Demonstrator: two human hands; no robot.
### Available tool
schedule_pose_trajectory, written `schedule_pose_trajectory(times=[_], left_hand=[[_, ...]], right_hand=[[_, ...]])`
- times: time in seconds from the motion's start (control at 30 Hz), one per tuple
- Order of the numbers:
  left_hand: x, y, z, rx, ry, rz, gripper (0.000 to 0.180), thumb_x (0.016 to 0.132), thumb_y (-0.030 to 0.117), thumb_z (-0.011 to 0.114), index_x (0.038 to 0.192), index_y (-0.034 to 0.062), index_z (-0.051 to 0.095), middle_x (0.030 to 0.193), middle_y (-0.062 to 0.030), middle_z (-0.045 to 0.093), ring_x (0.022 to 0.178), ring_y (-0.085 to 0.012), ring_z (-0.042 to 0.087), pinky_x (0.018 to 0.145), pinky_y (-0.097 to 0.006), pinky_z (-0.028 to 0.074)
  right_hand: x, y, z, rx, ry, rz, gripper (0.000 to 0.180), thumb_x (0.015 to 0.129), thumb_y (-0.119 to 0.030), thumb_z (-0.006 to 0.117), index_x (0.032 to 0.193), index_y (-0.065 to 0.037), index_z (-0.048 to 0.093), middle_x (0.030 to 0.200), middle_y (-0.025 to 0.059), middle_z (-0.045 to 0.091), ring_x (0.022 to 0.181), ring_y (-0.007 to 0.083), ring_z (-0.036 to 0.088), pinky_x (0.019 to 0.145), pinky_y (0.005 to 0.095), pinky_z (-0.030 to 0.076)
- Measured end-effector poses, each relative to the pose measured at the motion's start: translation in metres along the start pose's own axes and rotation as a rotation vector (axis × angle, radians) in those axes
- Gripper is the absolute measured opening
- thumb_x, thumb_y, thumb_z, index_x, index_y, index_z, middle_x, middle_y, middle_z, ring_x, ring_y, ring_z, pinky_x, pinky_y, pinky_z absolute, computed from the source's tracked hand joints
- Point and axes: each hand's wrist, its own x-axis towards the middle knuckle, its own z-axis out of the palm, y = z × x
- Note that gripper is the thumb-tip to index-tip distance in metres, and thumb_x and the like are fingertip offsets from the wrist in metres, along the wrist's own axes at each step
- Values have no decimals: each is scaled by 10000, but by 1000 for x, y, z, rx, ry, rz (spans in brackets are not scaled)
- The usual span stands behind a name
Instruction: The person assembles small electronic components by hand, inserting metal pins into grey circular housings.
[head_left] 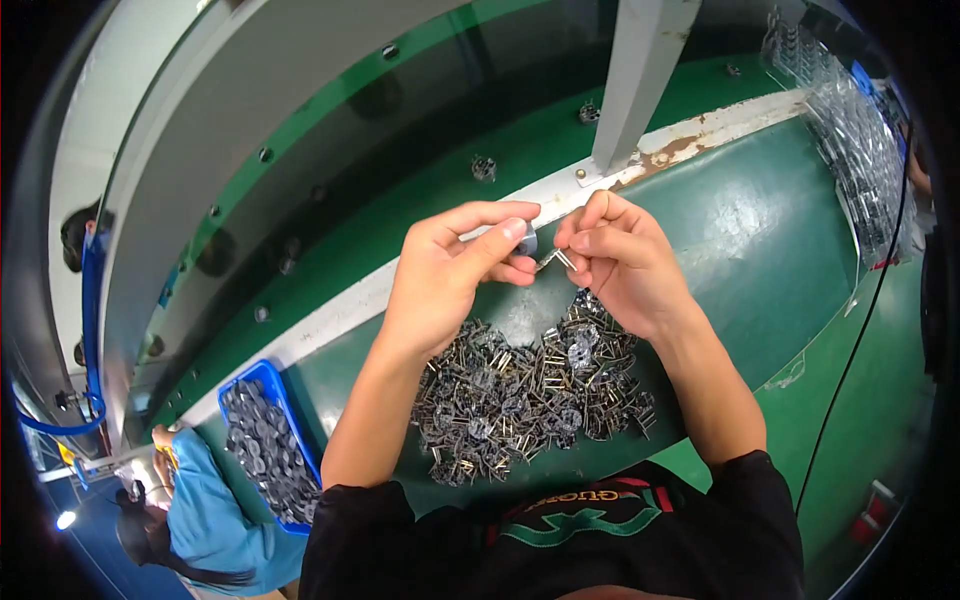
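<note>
My left hand (452,272) pinches a small grey disc-shaped part (527,240) between thumb and forefinger. My right hand (618,258) faces it and grips a small metal pin piece (556,261) at its fingertips. The two parts nearly touch above the green table (760,240). Below both hands lies a pile of small metal parts with pins (530,390), close to my body.
A blue tray (268,440) filled with grey parts sits at the left. A person in a blue top (215,520) is at the lower left. Stacked clear trays (860,150) stand at the far right. A grey post (640,80) rises behind the hands, and a black cable (868,320) runs down the right.
</note>
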Motion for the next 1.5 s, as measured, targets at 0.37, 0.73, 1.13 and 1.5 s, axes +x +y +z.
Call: schedule_pose_trajectory(times=[0.37, 0.73, 1.13, 1.5], left_hand=[[-38, -28, 5, -409, -3, -59, 345, 989, 50, 577, 1316, -60, 567, 1126, -158, 663, 943, -195, 688, 888, -328, 586], [-52, -36, -29, -292, 82, 34, 296, 1006, 72, 547, 1247, -83, 621, 1084, -199, 692, 976, -309, 715, 893, -371, 602], [-60, -45, -42, -647, -62, 32, 345, 996, 31, 499, 1315, -95, 539, 1174, -258, 655, 1032, -379, 693, 903, -345, 616], [-60, -62, -38, -776, -158, 0, 334, 1028, 79, 489, 1340, -34, 529, 1304, -281, 581, 1065, -316, 686, 909, -342, 593]], right_hand=[[-16, 20, 15, -444, -85, -236, 273, 827, 140, 679, 1075, 36, 631, 1041, 98, 668, 953, 132, 648, 868, 268, 543], [-3, -23, -10, -1477, 232, -460, 99, 898, -30, 683, 982, 22, 686, 879, 69, 672, 772, 153, 645, 693, 282, 506], [-1, -23, -22, -1777, 130, -293, 210, 823, 5, 680, 1030, -12, 710, 957, 157, 645, 835, 329, 639, 747, 387, 511], [-23, 11, 39, -598, -163, -86, 154, 929, 83, 545, 1011, 61, 674, 1011, 83, 533, 808, 158, 650, 691, 256, 536]])
